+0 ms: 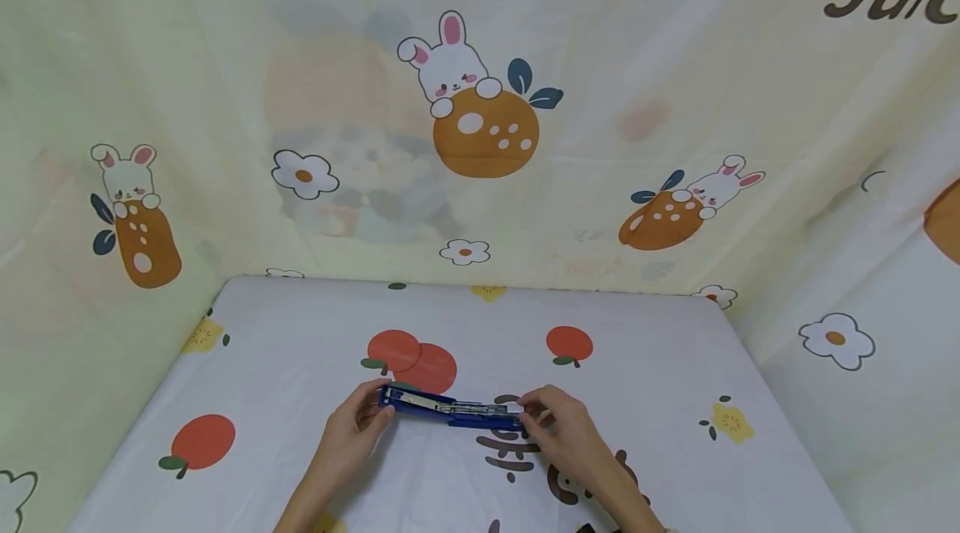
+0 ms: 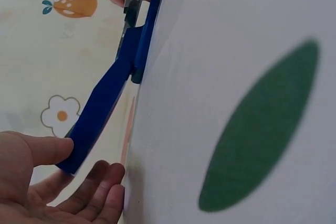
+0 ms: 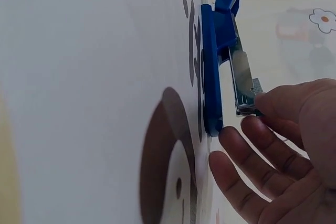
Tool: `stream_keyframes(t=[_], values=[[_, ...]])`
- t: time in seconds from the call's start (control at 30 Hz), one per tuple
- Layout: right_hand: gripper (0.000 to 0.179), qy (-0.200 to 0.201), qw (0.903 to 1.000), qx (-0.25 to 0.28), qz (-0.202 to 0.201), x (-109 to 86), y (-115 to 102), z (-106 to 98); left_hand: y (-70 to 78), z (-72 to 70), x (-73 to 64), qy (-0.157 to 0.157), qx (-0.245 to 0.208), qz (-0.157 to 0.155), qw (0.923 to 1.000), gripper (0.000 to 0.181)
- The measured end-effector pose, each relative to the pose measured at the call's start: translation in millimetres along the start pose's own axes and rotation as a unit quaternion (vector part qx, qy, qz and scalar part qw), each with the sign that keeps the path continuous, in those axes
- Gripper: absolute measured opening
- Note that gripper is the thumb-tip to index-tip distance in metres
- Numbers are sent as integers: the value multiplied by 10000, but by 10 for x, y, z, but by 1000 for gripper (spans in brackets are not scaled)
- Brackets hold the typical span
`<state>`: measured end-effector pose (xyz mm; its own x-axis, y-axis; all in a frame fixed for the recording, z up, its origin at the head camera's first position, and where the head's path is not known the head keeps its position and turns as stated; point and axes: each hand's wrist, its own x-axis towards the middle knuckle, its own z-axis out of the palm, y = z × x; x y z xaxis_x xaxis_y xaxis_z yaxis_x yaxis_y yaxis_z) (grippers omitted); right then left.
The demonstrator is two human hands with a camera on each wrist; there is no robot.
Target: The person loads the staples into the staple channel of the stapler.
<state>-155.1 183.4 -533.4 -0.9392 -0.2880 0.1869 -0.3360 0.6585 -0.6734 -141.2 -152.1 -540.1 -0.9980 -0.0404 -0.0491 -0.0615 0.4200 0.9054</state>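
A blue stapler [image 1: 450, 411] lies spread open on the tablecloth, its top cover swung back to the left. My left hand [image 1: 354, 426] pinches the far end of that cover between thumb and fingers, seen close in the left wrist view. At the other end, the metal magazine [image 3: 241, 72] stands raised above the blue base [image 3: 211, 77]. Between its thumb and index finger, my right hand [image 1: 564, 431] pinches a short ridged strip of staples [image 3: 256, 86] at the magazine's front end. The fingers partly hide the strip.
A white printed tablecloth [image 1: 300, 333] covers the table, with fruit and flower pictures. Patterned curtains [image 1: 600, 32] enclose the back and both sides. A small dark object [image 1: 588, 528] shows at the bottom edge, near the right forearm.
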Motion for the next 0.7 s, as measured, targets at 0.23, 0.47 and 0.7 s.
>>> stream_keyframes(t=[0.23, 0.47, 0.7], values=[[16, -13, 10000, 68, 31, 8, 2, 6, -4, -7, 8, -27, -53, 10, 10000, 42], [16, -30, 9999, 60, 129, 15, -10, 4, 4, -11, 8, -60, -26, 13, 10000, 41], [16, -58, 9998, 91, 150, 15, 7, 20, -7, -12, 10, -68, -34, 2, 10000, 41]])
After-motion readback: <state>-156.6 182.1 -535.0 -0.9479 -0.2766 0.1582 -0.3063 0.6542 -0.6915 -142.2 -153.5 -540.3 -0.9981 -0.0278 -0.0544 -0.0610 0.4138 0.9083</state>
